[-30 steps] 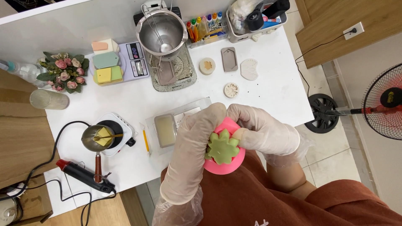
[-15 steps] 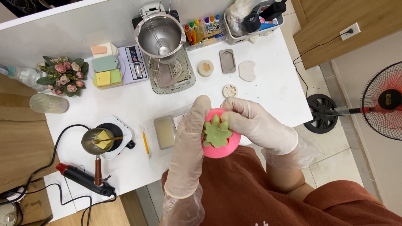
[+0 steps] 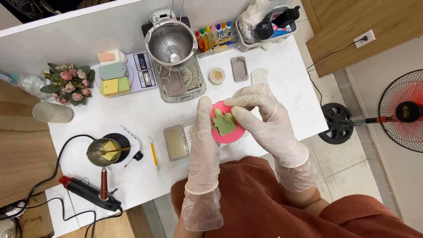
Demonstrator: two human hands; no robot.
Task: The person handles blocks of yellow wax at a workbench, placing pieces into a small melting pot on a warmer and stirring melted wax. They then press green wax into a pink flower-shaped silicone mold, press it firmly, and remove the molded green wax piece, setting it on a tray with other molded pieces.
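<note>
Both hands (image 3: pixel 238 128) cupping pink mould (image 3: pixel 219 134).

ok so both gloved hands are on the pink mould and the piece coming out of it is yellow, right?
Not quite: the head view shows the flower-shaped piece is green, not yellow. The rest holds: left hand and right hand, both gloved, are on the pink mould.

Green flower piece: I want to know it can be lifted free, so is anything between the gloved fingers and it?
Nothing visible. The right hand fingers already rest on the green flower piece, which sits in the pink mould held by the left hand.
</note>
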